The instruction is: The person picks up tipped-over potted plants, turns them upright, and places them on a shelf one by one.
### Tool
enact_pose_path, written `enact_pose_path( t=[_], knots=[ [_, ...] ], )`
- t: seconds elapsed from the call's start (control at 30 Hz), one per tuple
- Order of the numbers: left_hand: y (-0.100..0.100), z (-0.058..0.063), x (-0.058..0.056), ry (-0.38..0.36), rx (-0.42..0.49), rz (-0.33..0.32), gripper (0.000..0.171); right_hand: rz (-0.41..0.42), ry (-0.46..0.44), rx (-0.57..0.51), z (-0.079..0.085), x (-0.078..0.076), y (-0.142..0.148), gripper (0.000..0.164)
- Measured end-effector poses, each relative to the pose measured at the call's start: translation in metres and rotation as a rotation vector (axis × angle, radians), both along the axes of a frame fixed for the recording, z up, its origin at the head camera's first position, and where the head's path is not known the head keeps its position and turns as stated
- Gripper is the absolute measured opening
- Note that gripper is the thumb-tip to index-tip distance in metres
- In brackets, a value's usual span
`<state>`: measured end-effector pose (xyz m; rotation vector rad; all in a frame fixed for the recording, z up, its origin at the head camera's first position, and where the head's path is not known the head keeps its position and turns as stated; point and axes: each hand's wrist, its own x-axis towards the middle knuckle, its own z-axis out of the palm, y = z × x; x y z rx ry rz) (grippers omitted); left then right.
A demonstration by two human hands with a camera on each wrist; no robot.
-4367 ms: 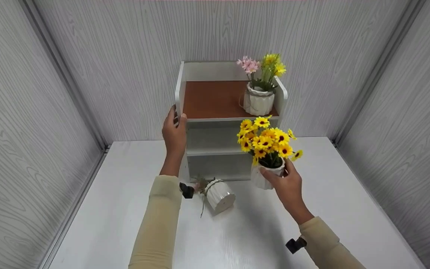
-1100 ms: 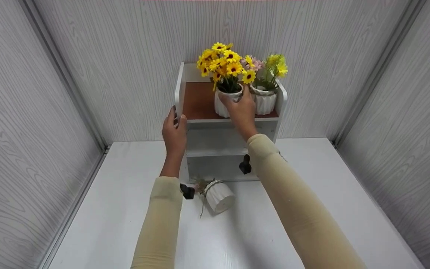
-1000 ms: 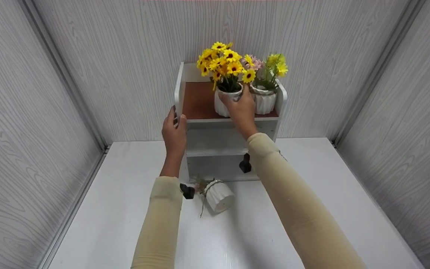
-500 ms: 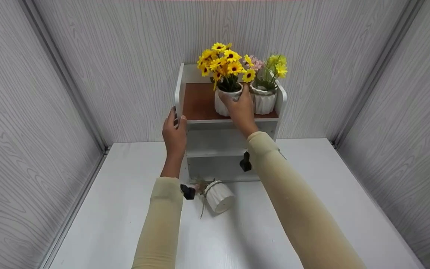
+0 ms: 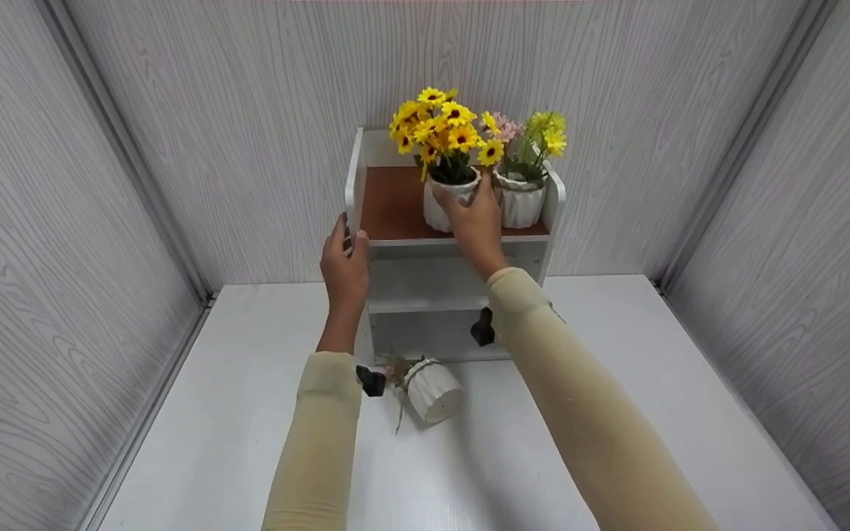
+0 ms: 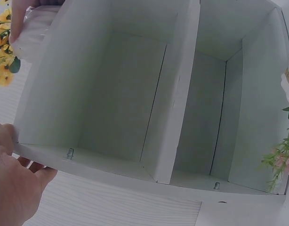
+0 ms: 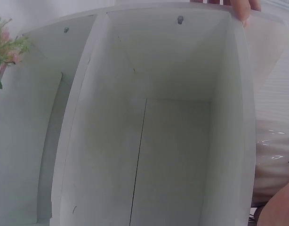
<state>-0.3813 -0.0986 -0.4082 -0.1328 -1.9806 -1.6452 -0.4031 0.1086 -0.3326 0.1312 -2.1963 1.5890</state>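
Observation:
A small white shelf unit [image 5: 356, 173] with a brown top board [image 5: 389, 206] stands against the back wall. My left hand [image 5: 345, 273] grips its left side panel, thumb in front and fingers round the outer side. On the top board, my right hand [image 5: 477, 225] holds a white ceramic flowerpot [image 5: 435, 210] of yellow sunflower-like blooms [image 5: 440, 125], upright, thumb and fingers round its upper part. Right beside it stands another white flowerpot [image 5: 522, 206] with pink and yellow flowers. In the right wrist view, the held flowerpot [image 7: 272, 153] shows at the right edge.
A third white flowerpot [image 5: 434, 391] lies on its side on the white table [image 5: 248, 413], before the shelf's foot, its pinkish flowers [image 5: 398, 369] pointing left. The unit has two lower compartments [image 5: 425, 280]. Grey wood-grain walls [image 5: 100, 295] enclose the table.
Since the earliest frame, my right hand has carried the sunflower pot up and left onto the top board, beside the other pot. Over the last second both hands have stayed in place.

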Motion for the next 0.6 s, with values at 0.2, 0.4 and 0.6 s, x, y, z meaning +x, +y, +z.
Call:
enact_pose_path(
  t=[0.2, 0.4, 0.6],
  knots=[
    [-0.002, -0.001, 0.001, 0.01, 0.004, 0.001, 0.056, -0.04, -0.048, 0.037, -0.005, 0.01, -0.003, 0.102],
    [-0.002, -0.001, 0.001, 0.024, 0.003, 0.008, 0.056, -0.065, -0.072, 0.065, -0.009, 0.025, -0.002, 0.096],
    [-0.001, -0.001, 0.0, 0.016, 0.002, 0.002, 0.057, -0.063, 0.004, 0.075, -0.017, 0.049, 0.003, 0.086]
  ],
)
